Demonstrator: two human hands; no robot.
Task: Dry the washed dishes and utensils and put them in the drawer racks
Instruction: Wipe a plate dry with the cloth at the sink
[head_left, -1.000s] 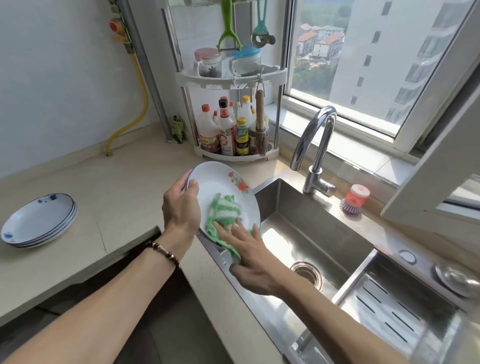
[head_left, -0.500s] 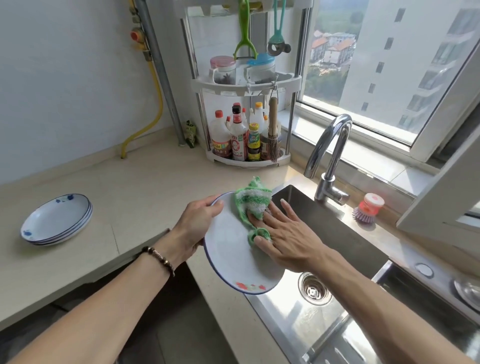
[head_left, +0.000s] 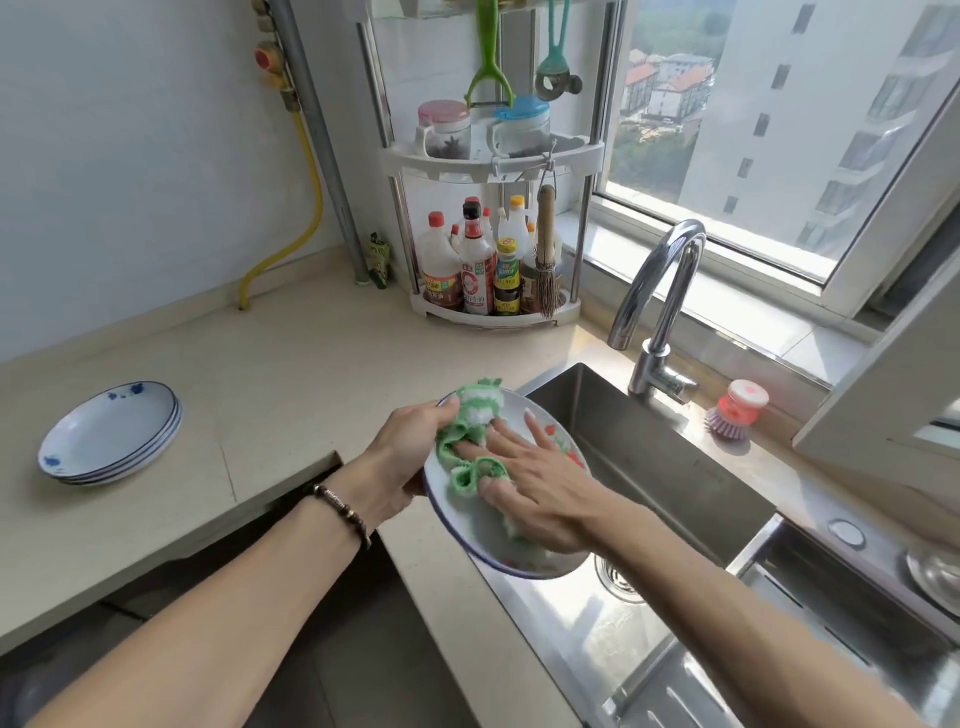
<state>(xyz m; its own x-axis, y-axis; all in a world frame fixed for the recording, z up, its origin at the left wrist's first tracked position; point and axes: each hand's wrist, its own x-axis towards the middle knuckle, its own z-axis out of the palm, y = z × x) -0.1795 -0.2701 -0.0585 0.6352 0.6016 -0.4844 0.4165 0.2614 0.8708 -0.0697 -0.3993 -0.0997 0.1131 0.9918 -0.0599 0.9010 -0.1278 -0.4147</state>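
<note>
A white plate (head_left: 467, 525) with a blue rim and red flower print is held tilted over the sink's left edge. My left hand (head_left: 405, 457) grips its left rim, thumb on the face. My right hand (head_left: 535, 488) lies flat on the plate's face with straight fingers, pressing a green and white cloth (head_left: 470, 441) against it. Part of the cloth sticks up past the plate's top rim. A stack of blue-patterned plates (head_left: 111, 434) rests on the counter at the left.
The steel sink (head_left: 675, 483) with its faucet (head_left: 660, 306) lies to the right, a drain rack at lower right. A corner shelf of bottles and jars (head_left: 488, 260) stands behind. A pink dish brush (head_left: 737, 410) sits by the window. An open dark space lies below the counter.
The plate has been turned in my left hand, so the flower print went from its bottom edge to the right side. My right hand slid the cloth down and left across the face.
</note>
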